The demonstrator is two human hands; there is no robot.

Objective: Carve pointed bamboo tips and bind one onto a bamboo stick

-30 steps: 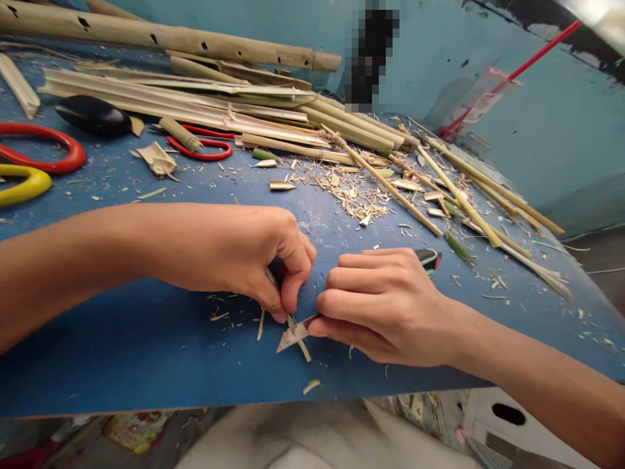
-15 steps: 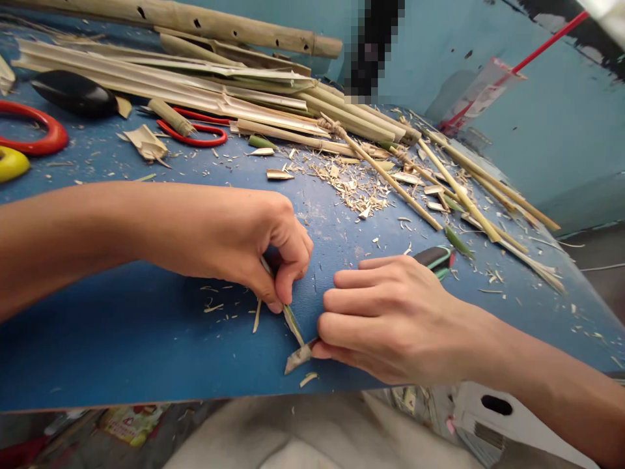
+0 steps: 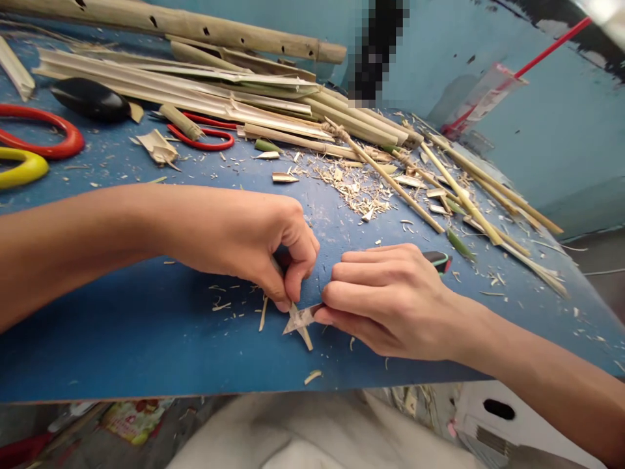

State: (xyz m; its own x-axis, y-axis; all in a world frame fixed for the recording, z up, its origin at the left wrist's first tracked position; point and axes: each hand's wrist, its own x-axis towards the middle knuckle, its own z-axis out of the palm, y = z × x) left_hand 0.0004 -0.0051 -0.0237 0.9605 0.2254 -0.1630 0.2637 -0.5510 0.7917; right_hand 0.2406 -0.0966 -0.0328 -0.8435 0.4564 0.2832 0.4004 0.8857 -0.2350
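Observation:
My left hand (image 3: 254, 241) is closed in a pinch on a thin bamboo sliver (image 3: 303, 332) whose tip rests on the blue table (image 3: 122, 339). My right hand (image 3: 385, 299) is closed around a small knife; its dark handle end (image 3: 438, 260) sticks out behind the hand and its blade (image 3: 300, 319) lies across the sliver just below my left fingertips. The two hands almost touch near the table's front edge. Small shavings lie around them.
Long split bamboo strips (image 3: 195, 98) and a holed bamboo tube (image 3: 195, 29) lie at the back. Thin sticks (image 3: 439, 182) fan out at the right beside a shavings pile (image 3: 356, 189). Red scissors (image 3: 205, 137), red (image 3: 49, 127) and yellow (image 3: 22, 172) handles and a black object (image 3: 90, 101) lie at the left.
The knife blade slid down the sliver toward the table edge, then came back up close to my left fingertips. My left hand kept its pinch throughout.

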